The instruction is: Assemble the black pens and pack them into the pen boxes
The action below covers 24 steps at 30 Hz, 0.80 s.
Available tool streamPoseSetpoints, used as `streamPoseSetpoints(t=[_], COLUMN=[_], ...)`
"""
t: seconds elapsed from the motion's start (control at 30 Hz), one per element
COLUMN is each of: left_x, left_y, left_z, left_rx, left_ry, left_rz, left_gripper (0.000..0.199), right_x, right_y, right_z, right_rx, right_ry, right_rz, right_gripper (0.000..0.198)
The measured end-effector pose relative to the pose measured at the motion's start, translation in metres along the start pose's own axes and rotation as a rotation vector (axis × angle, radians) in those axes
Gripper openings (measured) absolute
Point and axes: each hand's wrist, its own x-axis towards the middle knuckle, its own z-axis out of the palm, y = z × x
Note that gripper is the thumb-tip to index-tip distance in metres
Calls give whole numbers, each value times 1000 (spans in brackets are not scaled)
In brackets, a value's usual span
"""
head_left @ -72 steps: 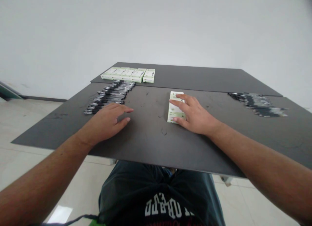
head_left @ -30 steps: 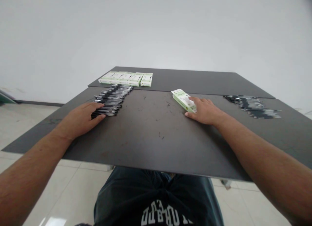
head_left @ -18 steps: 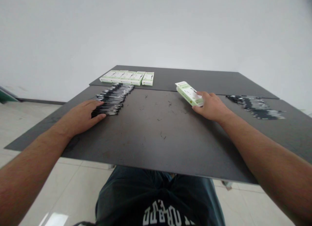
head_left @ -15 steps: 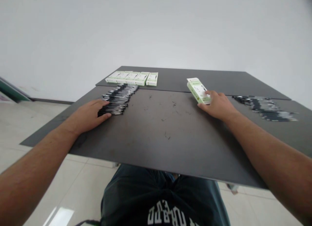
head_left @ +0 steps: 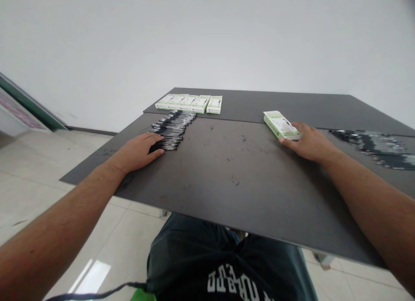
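Observation:
A row of black-and-clear pens (head_left: 177, 127) lies side by side on the left of the dark table. At the near end of this row is my left hand (head_left: 139, 152), its thumb and fingers curved around the ends of several pens. My right hand (head_left: 309, 141) grips a white-and-green pen box (head_left: 281, 124) by its near right corner, thumb on the near end and fingers along the right side. The box lies low at the tabletop, its far end flap sticking out.
Several matching boxes (head_left: 181, 103) lie in a row at the back left, with one box (head_left: 214, 104) slightly apart. More pens (head_left: 379, 147), blurred, lie to the right behind my right forearm. The grey table (head_left: 207, 180) has a seam across it and dark scuffs.
The whole view has shifted, so the table things appear farther right. The box in my right hand looks lower and flatter. My left hand stays at the pens.

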Motion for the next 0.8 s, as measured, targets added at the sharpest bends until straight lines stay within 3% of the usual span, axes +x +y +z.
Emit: streamPoseSetpoints(t=[0.63,0.8], left_x=[-1,-3], left_y=[1,0], left_z=[8,11], left_rx=[39,67], left_ry=[73,100], left_rz=[72,80], left_gripper=[64,70], right_x=[2,0], right_y=[2,-1], right_z=[-2,-4], right_rx=[-51,-54], right_ry=[-27,-36], right_rz=[7,14], right_gripper=[99,97])
